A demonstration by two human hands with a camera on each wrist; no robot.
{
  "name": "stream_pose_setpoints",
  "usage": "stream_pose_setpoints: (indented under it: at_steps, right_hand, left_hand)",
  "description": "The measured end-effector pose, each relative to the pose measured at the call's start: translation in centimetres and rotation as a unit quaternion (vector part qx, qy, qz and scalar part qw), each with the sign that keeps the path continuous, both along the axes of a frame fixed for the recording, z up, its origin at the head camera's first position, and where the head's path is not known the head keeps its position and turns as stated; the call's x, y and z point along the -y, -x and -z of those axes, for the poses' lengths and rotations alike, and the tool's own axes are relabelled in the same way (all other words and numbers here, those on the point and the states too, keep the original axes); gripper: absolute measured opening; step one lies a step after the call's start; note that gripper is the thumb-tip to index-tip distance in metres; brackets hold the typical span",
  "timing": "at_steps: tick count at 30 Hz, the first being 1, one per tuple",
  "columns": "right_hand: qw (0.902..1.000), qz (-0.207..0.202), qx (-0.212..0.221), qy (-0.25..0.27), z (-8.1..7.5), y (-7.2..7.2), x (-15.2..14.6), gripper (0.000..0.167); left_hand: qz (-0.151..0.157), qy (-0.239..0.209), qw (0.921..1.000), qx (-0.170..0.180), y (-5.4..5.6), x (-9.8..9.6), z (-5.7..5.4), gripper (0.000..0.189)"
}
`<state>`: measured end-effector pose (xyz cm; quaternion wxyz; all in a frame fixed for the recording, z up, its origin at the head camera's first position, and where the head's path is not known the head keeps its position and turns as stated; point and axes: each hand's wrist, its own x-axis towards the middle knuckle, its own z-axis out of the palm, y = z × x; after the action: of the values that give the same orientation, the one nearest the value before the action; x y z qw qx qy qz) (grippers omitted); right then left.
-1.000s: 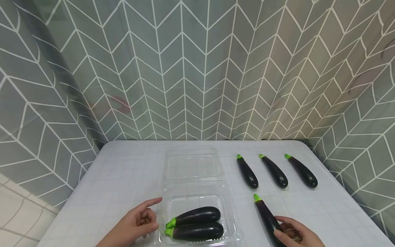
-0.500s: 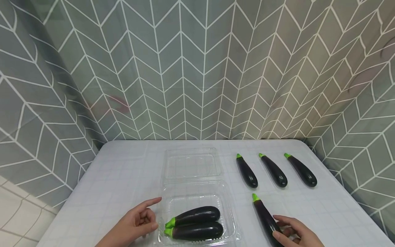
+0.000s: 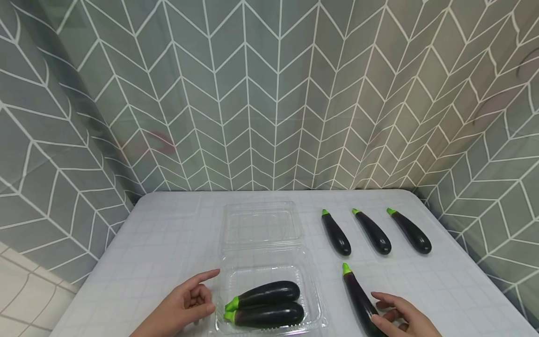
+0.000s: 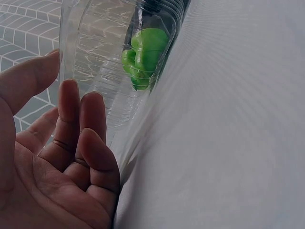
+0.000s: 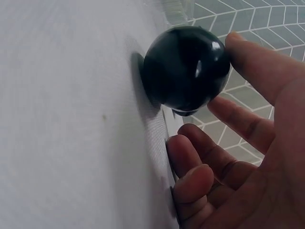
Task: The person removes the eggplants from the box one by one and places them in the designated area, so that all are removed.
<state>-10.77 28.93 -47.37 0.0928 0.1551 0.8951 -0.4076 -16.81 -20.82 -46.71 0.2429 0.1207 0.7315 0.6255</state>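
Observation:
In the head view, two dark purple eggplants with green stems, a rear eggplant [image 3: 269, 292] and a front eggplant [image 3: 271, 314], lie side by side in a clear plastic clamshell box [image 3: 313, 285]. My left hand [image 3: 185, 302] is at the box's left side, forefinger extended, other fingers loosely bent, holding nothing; its fingertips are right at the wall in the left wrist view. My right hand [image 3: 402, 316] pinches another eggplant [image 3: 360, 299] between thumb and fingers, right of the box. Its rounded dark end [image 5: 186, 69] shows in the right wrist view.
The lid [image 3: 261, 224] of the box lies folded back behind it. Three more eggplants stand in a row at the back right: left one [image 3: 337, 236], middle one [image 3: 374, 234], right one [image 3: 410, 233]. A chevron-patterned curtain [image 3: 269, 93] rises behind the white-covered table [image 3: 168, 234].
My right hand and its eggplant have shifted slightly left, toward the box. My left hand, the box and the two eggplants in it stay as they were.

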Motion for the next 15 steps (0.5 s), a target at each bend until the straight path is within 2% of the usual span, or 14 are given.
stream_pose_setpoints:
  at_steps: [15]
  right_hand:
    - [0.9998, -0.015, -0.006, -0.008, -0.56, -0.03, 0.17, 0.068]
  left_hand:
    - [0.007, 0.007, 0.9999, -0.009, -0.10, -0.03, -0.31, 0.069]
